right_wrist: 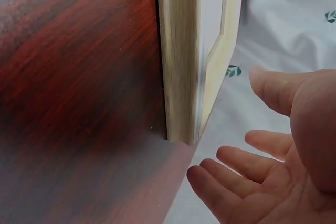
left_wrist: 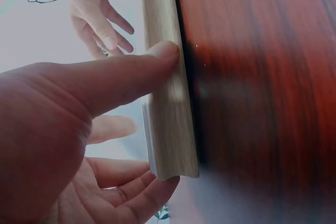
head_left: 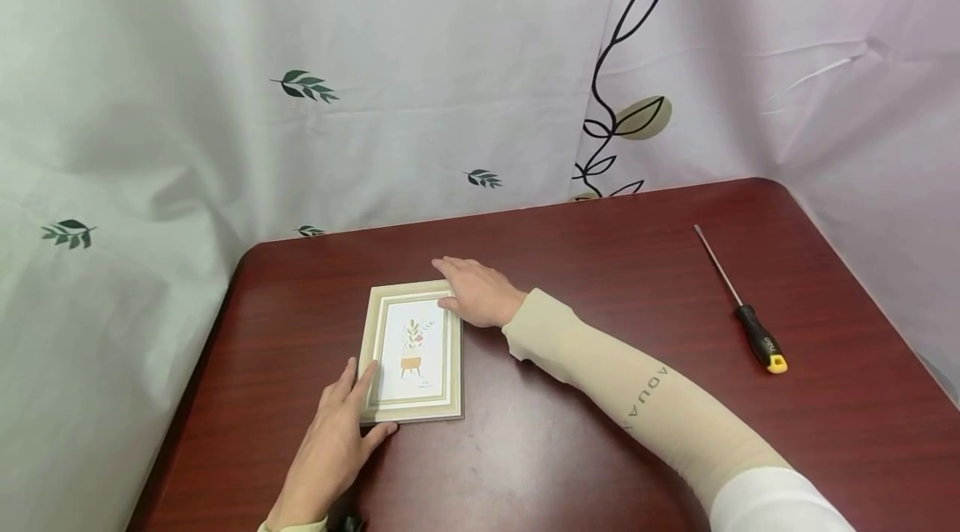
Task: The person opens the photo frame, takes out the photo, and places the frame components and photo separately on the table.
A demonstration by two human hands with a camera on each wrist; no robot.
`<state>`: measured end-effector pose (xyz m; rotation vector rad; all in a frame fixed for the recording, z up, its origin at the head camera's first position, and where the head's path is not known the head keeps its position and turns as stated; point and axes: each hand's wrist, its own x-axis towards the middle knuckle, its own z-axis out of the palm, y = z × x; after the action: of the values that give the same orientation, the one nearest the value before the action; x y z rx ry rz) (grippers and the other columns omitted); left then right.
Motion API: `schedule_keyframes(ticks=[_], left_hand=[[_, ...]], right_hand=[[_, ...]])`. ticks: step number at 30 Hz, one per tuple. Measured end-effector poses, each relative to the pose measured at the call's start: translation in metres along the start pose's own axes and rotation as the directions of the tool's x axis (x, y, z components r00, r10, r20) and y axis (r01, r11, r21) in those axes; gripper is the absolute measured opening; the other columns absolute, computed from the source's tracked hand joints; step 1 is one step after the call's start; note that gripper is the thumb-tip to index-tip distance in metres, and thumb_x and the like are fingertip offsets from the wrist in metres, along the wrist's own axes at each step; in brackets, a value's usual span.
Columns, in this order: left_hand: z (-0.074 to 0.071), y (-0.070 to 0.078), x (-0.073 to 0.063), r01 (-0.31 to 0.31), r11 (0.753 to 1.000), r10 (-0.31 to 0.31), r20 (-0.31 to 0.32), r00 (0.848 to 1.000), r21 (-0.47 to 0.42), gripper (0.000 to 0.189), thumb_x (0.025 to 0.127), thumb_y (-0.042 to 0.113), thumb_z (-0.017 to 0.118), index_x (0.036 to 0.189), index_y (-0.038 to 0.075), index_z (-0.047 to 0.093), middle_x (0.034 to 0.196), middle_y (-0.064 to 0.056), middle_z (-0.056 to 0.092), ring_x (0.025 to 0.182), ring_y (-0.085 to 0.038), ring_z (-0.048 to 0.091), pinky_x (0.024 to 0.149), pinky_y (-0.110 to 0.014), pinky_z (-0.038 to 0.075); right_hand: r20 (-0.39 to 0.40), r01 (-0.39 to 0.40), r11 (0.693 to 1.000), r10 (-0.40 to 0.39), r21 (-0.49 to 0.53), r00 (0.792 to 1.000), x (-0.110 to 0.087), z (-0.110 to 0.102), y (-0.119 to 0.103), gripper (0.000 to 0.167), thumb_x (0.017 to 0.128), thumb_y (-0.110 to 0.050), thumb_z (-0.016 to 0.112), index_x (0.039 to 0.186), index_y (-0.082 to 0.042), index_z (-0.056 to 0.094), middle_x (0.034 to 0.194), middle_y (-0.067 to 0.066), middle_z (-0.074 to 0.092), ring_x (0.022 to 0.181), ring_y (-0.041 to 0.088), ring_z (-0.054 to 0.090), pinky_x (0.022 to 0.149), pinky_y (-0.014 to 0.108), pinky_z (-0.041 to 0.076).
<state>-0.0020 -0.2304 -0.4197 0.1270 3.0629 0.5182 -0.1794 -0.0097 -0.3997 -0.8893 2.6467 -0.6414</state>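
A cream picture frame [head_left: 455, 365] lies face up on the table, a potted-plant print [head_left: 410, 363] inside it. My left hand [head_left: 330, 436] is at its near left corner. In the left wrist view, the straight thumb [left_wrist: 126, 77] touches the wooden side of the frame [left_wrist: 170, 119], and lower fingers are right at its end. In the head view, my right hand [head_left: 480, 290] overlaps the far right corner, fingers extended. From the right wrist, a gap shows between the spread right hand [right_wrist: 262, 182] and the frame [right_wrist: 181, 61].
A flat-tip screwdriver [head_left: 757, 336] with a black and yellow handle lies at the right of the dark red wooden table [head_left: 600, 265]. White cloth [head_left: 420, 32] with leaf prints hangs behind the table and along its sides.
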Motion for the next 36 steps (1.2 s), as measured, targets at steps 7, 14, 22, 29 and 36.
schedule_keyframes(ticks=[7, 14, 22, 29, 36], left_hand=[[0.001, 0.001, 0.001, 0.004, 1.0, -0.004, 0.006, 1.0, 0.02, 0.077, 0.078, 0.016, 0.087, 0.143, -0.003, 0.051, 0.15, -0.037, 0.036, 0.127, -0.048, 0.047, 0.095, -0.059, 0.048], [0.002, 0.002, 0.0, 0.014, 0.999, -0.014, 0.011, 1.0, 0.033, 0.074, 0.078, 0.017, 0.087, 0.141, -0.004, 0.053, 0.15, -0.036, 0.037, 0.125, -0.048, 0.049, 0.095, -0.059, 0.048], [0.001, 0.003, 0.002, 0.054, 0.998, -0.056, 0.046, 0.997, 0.036, 0.075, 0.08, 0.017, 0.086, 0.143, -0.003, 0.051, 0.152, -0.035, 0.034, 0.127, -0.047, 0.048, 0.097, -0.059, 0.047], [0.001, 0.003, 0.002, 0.07, 0.997, -0.071, 0.055, 0.996, 0.026, 0.074, 0.081, 0.017, 0.085, 0.144, -0.003, 0.051, 0.151, -0.036, 0.035, 0.129, -0.047, 0.046, 0.098, -0.059, 0.046], [0.001, 0.005, 0.003, 0.095, 0.995, -0.096, 0.061, 0.994, 0.02, 0.072, 0.081, 0.015, 0.085, 0.144, -0.002, 0.052, 0.147, -0.039, 0.039, 0.129, -0.048, 0.047, 0.099, -0.06, 0.046]], right_hand=[[-0.031, 0.063, 0.998, -0.063, -0.004, 0.998, 0.0, 0.006, 0.001, 0.058, 0.102, -0.021, 0.061, 0.154, -0.007, 0.039, 0.156, 0.013, 0.042, 0.146, 0.023, 0.036, 0.118, 0.037, 0.032], [-0.088, 0.101, 0.995, -0.101, -0.005, 0.991, 0.001, 0.01, 0.003, 0.044, 0.099, -0.008, 0.062, 0.142, -0.001, 0.056, 0.148, 0.016, 0.052, 0.14, 0.028, 0.045, 0.112, 0.038, 0.04], [-0.13, 0.103, 0.992, -0.111, -0.068, 0.985, 0.002, 0.017, 0.002, 0.033, 0.095, -0.004, 0.067, 0.127, 0.0, 0.068, 0.139, 0.019, 0.059, 0.128, 0.033, 0.057, 0.103, 0.039, 0.05], [-0.141, 0.104, 0.993, -0.112, -0.061, 0.984, 0.004, 0.02, 0.003, 0.03, 0.095, -0.003, 0.066, 0.124, 0.002, 0.068, 0.137, 0.019, 0.06, 0.128, 0.033, 0.057, 0.106, 0.038, 0.047], [-0.14, 0.08, 0.995, -0.087, -0.055, 0.986, 0.004, 0.021, 0.002, 0.039, 0.096, -0.004, 0.066, 0.134, 0.004, 0.06, 0.135, 0.016, 0.062, 0.125, 0.029, 0.059, 0.105, 0.036, 0.047]])
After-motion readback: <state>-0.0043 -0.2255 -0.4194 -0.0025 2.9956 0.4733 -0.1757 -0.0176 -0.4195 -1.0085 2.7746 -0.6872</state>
